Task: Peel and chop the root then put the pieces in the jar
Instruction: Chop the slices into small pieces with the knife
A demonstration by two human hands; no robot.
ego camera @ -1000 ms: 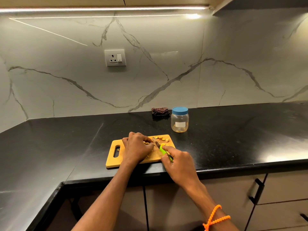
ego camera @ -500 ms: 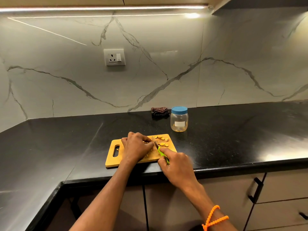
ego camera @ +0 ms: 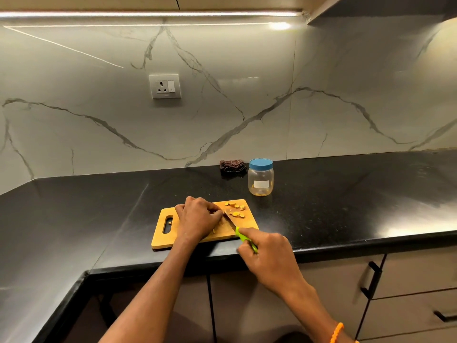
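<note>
The person is showing two bare forearms, with no sleeves reaching into view on either side. The left hand is wearing no ring, watch or band that can be seen. Behind the right hand, low on that forearm, the person is wearing an orange bracelet made of small rounded beads or knots strung in a thin loop; part of it is running out past the bottom edge. No gloves are covering the hands.
</note>
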